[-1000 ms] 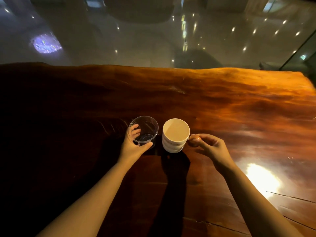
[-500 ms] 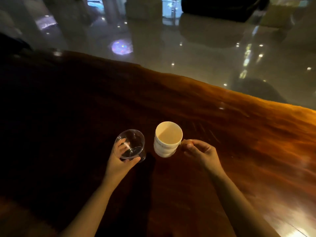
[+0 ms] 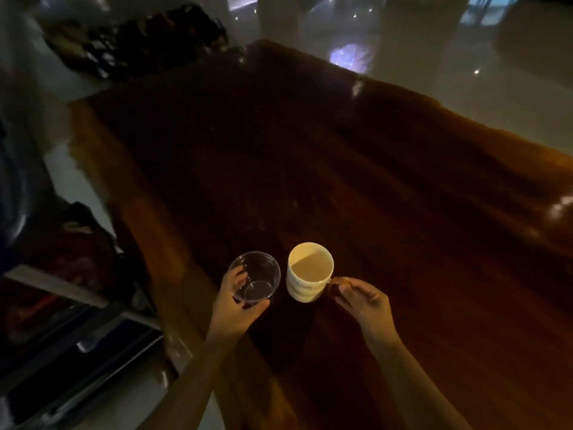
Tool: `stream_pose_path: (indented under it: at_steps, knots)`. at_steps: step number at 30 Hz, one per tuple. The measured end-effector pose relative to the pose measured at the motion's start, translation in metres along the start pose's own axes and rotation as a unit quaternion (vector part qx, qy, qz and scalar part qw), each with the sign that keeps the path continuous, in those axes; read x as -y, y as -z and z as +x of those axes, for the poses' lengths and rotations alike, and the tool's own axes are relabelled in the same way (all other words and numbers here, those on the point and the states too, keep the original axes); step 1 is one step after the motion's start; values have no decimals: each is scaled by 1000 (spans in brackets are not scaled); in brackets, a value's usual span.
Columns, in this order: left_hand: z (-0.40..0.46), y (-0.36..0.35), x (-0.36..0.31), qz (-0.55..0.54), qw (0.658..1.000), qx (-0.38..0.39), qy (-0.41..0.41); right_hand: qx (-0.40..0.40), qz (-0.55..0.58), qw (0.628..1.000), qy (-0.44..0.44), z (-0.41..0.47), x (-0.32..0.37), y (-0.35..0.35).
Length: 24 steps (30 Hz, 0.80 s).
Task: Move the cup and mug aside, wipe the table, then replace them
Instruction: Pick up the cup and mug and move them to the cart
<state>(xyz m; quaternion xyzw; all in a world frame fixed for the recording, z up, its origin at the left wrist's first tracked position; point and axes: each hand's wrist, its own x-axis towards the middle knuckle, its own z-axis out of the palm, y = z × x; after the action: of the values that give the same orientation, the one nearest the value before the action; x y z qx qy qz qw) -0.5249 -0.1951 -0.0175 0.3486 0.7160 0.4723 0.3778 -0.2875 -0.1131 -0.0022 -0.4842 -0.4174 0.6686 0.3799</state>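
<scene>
A clear plastic cup point(image 3: 259, 276) is held in my left hand point(image 3: 237, 305), fingers wrapped round its side, near the left part of the dark wooden table point(image 3: 372, 197). Just right of it is a white ribbed mug point(image 3: 307, 274), upright, with my right hand point(image 3: 362, 301) pinching its handle. Whether cup and mug rest on the wood or hang just above it I cannot tell. The two vessels are close together but apart. The view is blurred.
The table's left edge point(image 3: 133, 218) runs close to the cup. Beyond it lie dark cluttered things on the floor point(image 3: 62, 274) and a metal-framed object point(image 3: 80, 352). A dark heap point(image 3: 139, 41) sits past the far left corner. Glossy floor surrounds the table.
Both hands have carried the cup and mug leftward along the table, still held side by side. The view has swung left, bringing the table's left edge and floor clutter into sight.
</scene>
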Motion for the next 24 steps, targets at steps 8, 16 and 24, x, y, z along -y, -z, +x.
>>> stream_pose_path:
  at_steps: [8, 16, 24]
  knots:
    - [18, 30, 33, 51, 999, 11, -3, -4, -29, 999, -19, 29, -18, -41]
    - [26, 26, 38, -14, 999, 45, 12, 5, -51, 998, -46, 30, -19, -40]
    - [24, 26, 40, -23, 997, 64, 33, -11, -106, 991, -78, 22, -9, -34]
